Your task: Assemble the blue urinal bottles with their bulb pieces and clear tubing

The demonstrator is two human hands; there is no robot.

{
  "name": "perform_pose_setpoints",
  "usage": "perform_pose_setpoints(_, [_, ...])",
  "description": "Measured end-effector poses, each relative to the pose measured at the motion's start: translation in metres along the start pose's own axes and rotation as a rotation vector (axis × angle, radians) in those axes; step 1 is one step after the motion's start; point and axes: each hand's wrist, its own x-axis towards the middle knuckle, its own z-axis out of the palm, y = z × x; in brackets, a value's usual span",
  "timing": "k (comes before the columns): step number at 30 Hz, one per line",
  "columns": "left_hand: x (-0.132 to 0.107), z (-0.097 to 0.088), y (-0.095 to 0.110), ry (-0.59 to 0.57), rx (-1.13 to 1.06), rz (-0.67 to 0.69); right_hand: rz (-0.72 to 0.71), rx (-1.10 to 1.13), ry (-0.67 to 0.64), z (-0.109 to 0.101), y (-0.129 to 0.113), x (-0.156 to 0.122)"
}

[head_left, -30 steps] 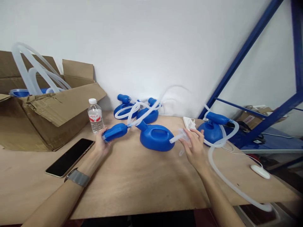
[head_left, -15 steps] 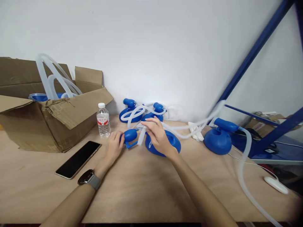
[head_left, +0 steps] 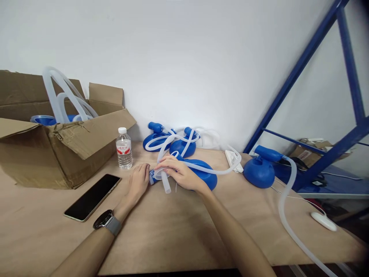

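A blue plastic vessel [head_left: 203,174] lies on the wooden table [head_left: 173,231] at the middle. My left hand [head_left: 137,185] is closed on its blue neck end [head_left: 152,177], wrist wearing a watch [head_left: 107,222]. My right hand [head_left: 178,174] is closed round a translucent white tube [head_left: 165,182], pressing it against that neck. The tube loops back over the vessel toward the right. Two more blue vessels [head_left: 170,141] with coiled tubes sit behind, by the wall. Another blue vessel [head_left: 261,169] stands to the right, its tube [head_left: 284,200] trailing off the table's front edge.
An open cardboard box [head_left: 57,150] with tubes and blue parts fills the left. A water bottle [head_left: 124,149] and a black phone [head_left: 92,197] lie near my left hand. A white power strip [head_left: 234,160], a white mouse [head_left: 323,221] and a blue metal rack [head_left: 323,115] are on the right.
My right hand swept from the right with the tube end to the vessel's neck, then lowered onto it. My left hand slid along to the neck end. The tube's loop settled down.
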Motion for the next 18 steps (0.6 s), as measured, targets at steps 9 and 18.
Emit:
perform_pose_setpoints(9, [-0.008,-0.025,0.066,-0.394,-0.753,0.113,-0.084,0.193,0.246,0.001,-0.002,-0.007])
perform_pose_setpoints(18, [0.002,-0.046,0.111,-0.781,-1.490,-0.170,-0.286,-0.097,-0.029,-0.029,-0.039,-0.021])
